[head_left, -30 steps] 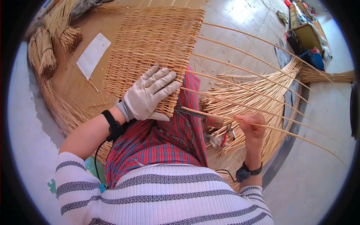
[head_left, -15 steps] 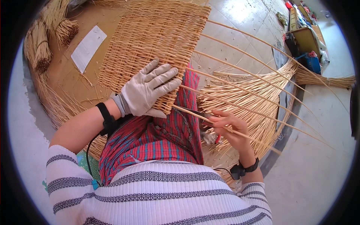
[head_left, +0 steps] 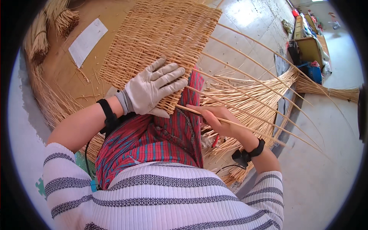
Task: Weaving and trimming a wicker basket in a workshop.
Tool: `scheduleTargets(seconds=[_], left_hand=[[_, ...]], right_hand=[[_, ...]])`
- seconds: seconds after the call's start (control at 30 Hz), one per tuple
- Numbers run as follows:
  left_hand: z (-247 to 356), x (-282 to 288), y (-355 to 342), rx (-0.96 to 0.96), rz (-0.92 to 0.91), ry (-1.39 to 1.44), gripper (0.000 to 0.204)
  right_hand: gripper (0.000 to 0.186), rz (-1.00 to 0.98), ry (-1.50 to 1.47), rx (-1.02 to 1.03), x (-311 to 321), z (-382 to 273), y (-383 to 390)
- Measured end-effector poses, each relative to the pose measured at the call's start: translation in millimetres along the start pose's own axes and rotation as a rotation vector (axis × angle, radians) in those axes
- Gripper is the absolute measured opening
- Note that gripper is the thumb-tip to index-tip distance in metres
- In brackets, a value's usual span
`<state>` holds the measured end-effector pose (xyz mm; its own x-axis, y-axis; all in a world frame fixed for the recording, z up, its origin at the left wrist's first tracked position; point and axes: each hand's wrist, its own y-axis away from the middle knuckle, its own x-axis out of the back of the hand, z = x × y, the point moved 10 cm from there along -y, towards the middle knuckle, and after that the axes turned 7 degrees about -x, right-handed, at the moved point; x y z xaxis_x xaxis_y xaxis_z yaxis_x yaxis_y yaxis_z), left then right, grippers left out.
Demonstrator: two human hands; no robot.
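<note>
A tightly woven wicker panel (head_left: 161,42) lies tilted over my lap, long bare rods fanning out from its right edge. My left hand (head_left: 147,90), in a pale work glove, rests on the panel's near right part, fingers outstretched and thumb along the near edge. Bare and closed, my right hand (head_left: 220,120) grips the nearest rod (head_left: 255,133) just off the panel's corner. A small dark strip shows beside the rod at the fingers; I cannot make out what it is. Red plaid cloth (head_left: 153,145) covers my lap beneath the panel.
A large spread of loose rods (head_left: 245,96) lies on the floor at right. Tied bundles (head_left: 40,42) stand far left, near a white sheet (head_left: 88,42) on a brown board. Wooden furniture (head_left: 312,50) and a blue container (head_left: 314,73) stand far right.
My right hand has moved left along the rod, closer to the panel's corner, and its fingers have closed more around it. The left hand stays on the panel, which has shifted slightly.
</note>
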<state>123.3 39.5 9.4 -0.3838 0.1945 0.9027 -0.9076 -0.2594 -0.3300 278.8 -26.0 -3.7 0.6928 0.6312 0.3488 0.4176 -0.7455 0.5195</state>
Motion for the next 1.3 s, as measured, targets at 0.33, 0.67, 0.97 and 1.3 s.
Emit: scheduleTargets(seconds=[0.33, 0.67, 0.97, 1.3], left_hand=[[5.3, 2.1, -1.4, -0.008, -0.014, -0.026, 0.108], [3.7, 6.3, -0.6, -0.023, 0.028, -0.04, 0.108], [3.7, 10.3, 3.3, -0.023, 0.058, -0.027, 0.108], [8.2, 15.4, 6.0, -0.047, 0.124, 0.023, 0.114]], right_hand=[[0.049, -0.041, 0.071, -0.098, -11.9, -3.3, 3.2], [0.026, 0.207, 0.434, -0.154, 2.2, 11.0, 13.6], [0.027, 0.295, 0.55, -0.156, -1.0, 23.2, 11.8], [0.029, 0.203, 0.3, -0.237, -6.4, 50.7, 18.3]])
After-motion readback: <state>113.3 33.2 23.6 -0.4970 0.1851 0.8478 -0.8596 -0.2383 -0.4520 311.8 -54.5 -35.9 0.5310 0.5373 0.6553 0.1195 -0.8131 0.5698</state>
